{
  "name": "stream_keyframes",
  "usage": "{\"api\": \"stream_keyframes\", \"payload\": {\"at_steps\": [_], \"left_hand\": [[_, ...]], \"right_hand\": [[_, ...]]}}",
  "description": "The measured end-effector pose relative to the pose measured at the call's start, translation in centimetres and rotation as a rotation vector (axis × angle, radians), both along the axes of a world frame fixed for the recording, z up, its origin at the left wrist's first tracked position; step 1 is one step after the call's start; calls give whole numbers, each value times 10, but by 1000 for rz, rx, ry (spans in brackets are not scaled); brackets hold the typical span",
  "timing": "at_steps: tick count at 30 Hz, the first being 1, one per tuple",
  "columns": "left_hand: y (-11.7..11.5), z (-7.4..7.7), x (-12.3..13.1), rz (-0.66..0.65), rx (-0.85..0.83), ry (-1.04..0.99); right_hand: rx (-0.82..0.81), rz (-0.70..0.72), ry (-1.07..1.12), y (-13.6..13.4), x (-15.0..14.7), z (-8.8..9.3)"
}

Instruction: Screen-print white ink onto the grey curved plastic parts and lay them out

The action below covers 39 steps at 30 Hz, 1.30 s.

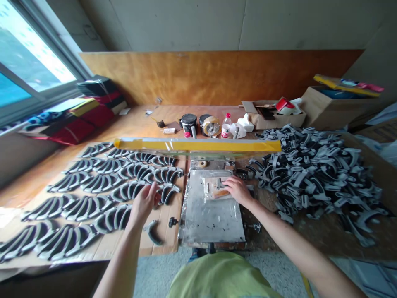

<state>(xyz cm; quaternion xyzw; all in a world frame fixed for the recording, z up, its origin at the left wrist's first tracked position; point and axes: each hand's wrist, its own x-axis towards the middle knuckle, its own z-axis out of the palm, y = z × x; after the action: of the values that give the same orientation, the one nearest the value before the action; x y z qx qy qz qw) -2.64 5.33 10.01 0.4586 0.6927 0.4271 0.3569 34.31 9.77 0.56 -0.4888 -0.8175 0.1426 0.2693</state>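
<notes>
My left hand (145,202) hovers at the right end of the rows of curved grey-and-black parts (125,192), thumb raised apart from the fingers. Its fingertips are close to a curved part (167,193) at the row's end; nothing shows in its grip. On the grey metal plate (212,221) lies a wooden block wrapped in clear film (210,191). Above this block my right hand (237,189) has its fingers closed at the end of a small grey piece (219,183). The far side of that grip is hidden. A single curved part (152,232) lies apart on the cardboard.
A large heap of curved parts (313,178) lies on the right. A yellow-taped bar (198,145) crosses behind the plate. Black tubs (189,123), a tape roll (211,126), a bottle (226,125) and an open carton (279,120) stand behind it. A black knob (173,222) juts out left of the plate.
</notes>
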Motion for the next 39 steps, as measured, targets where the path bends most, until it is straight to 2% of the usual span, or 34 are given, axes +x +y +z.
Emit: {"api": "stream_keyframes", "payload": {"at_steps": [3, 6, 8, 10, 14, 20, 23, 29, 39], "left_hand": [[32, 47, 28, 14, 239, -174], [49, 89, 50, 42, 494, -372], [53, 106, 57, 48, 591, -437], [55, 113, 59, 52, 618, -429], [53, 113, 60, 51, 583, -384], [54, 110, 62, 69, 593, -354], [55, 110, 63, 87, 609, -331], [53, 110, 61, 67, 592, -316], [55, 107, 58, 56, 591, -294]], "right_hand": [[-6, 108, -105, 3, -33, 3], [-27, 121, -182, 4, -42, 0], [-16, 104, -203, 1, -41, -3], [-3, 101, -207, -1, -39, -4], [17, 43, -141, -1, -38, 10], [212, -209, 98, 19, -59, 65], [263, -285, 137, 28, -73, 81], [296, -374, 119, 35, -84, 87], [257, -413, 117, 37, -85, 88]]}}
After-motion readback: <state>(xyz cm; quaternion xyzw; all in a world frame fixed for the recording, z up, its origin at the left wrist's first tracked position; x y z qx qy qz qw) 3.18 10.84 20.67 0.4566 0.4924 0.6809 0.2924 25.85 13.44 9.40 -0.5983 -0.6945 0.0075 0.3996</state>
